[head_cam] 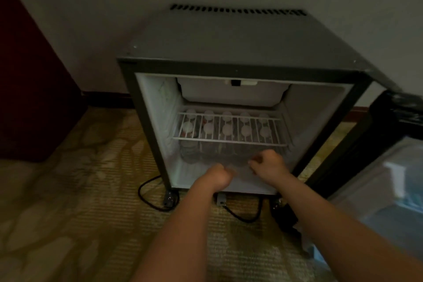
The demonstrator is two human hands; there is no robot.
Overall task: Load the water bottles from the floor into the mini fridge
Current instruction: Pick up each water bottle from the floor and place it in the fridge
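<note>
Fridge (240, 39): one, centre of the frame, standing open on patterned carpet.
Door (389, 144): one, swung out to the right edge.
Shelf (229, 141): one wire rack, mid-fridge.
Left hand (217, 176): forearm reaches up from the bottom edge, knuckles up, fingers curled under at the fridge's lower front; too blurred to tell whether it grips anything.
Right hand (269, 165): just right of it, slightly deeper, fingers bent downward; grip equally unclear.
Bottles (208, 128): ten white caps, two rows of five, standing below the rack, behind both hands.
Cords (148, 199): two black loops under the fridge.

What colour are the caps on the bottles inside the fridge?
White caps, seen through the wire shelf in the head view.
</note>
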